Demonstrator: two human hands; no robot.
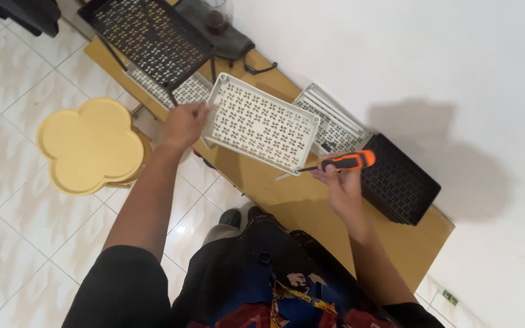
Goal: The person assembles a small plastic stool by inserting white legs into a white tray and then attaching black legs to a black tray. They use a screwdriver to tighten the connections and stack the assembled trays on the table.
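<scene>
My left hand (185, 124) grips the left edge of a white perforated plastic tray (262, 124) and holds it tilted above a wooden table (287, 194). My right hand (340, 182) holds a screwdriver with an orange and black handle (346, 161). Its metal shaft points left toward the tray's lower right corner, and its tip is at or close to that corner.
A black perforated shelf on legs (150, 36) stands at the table's far left over another white tray (183, 91). Stacked white trays (335, 121) and black trays (399, 179) lie to the right by the white wall. A yellow clover-shaped stool (89, 146) stands on the tiled floor.
</scene>
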